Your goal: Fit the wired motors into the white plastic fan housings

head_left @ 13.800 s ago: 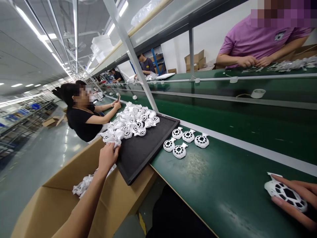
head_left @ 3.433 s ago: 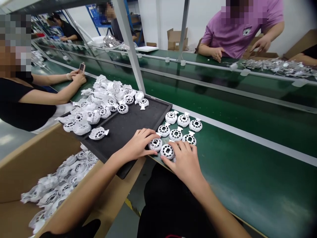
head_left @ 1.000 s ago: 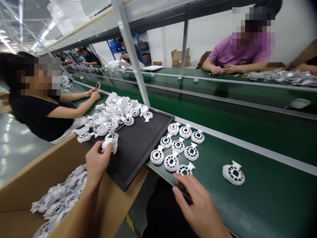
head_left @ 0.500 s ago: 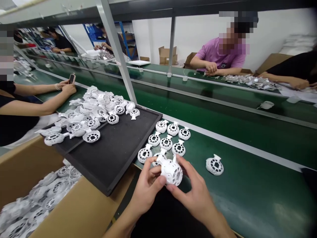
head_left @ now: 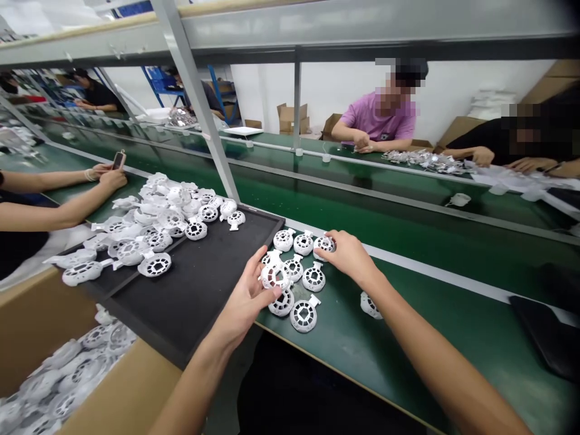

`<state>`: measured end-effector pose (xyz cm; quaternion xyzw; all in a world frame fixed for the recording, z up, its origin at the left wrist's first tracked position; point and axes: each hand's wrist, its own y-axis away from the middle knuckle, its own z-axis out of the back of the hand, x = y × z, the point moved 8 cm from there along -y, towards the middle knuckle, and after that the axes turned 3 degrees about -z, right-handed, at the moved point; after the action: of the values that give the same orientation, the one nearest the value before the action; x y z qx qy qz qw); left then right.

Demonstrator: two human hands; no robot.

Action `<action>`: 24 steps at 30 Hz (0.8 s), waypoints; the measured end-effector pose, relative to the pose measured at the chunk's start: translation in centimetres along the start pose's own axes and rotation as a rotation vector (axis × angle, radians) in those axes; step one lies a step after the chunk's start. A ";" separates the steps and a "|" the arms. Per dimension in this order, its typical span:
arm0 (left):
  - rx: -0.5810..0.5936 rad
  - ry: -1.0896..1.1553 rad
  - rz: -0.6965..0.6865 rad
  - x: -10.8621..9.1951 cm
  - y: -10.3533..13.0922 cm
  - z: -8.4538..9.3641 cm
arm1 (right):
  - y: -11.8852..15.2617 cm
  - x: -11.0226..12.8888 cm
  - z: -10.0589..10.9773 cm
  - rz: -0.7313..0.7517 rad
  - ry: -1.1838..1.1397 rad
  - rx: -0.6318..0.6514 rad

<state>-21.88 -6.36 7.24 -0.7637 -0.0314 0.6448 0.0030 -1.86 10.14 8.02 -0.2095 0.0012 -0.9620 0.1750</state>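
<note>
My left hand holds a white plastic shell between thumb and fingers, just above the rows of similar shells. The shell is round, with slots in a ring around a central opening. My right hand closes its fingers on another slotted shell at the back right of the group, where it seems to rest on the green work surface. Several matching shells with small tabs stand close together between the hands, including a front one. The held shell partly covers some of them.
A black tray on the left bears a heap of white shells. Below it stands a cardboard box of shells. One shell lies partly behind my right forearm. A metal post rises behind the tray. Co-workers sit across the belt.
Both hands were together on one shell; now they are apart. My right hand has moved back to the rear right shell, and a shell stands at the front right of the group. The view has shifted.
</note>
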 end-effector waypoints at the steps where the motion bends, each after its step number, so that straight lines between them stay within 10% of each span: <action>1: 0.037 -0.025 0.007 -0.2 0.1 -0.2 | -0.2 0.0 -0.5 -0.003 0.008 0.000; 15: 0.021 -1.075 -0.292 -5.6 -1.6 3.7 | 1.2 0.0 -0.5 0.026 0.062 0.036; 24: 0.434 -1.007 -0.210 -2.6 -8.0 5.4 | 10.6 -6.4 2.2 -0.100 0.192 0.148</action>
<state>-27.94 1.25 9.24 -0.3360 0.0288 0.9179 0.2091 8.03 2.46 6.61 -0.1029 -0.0634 -0.9826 0.1407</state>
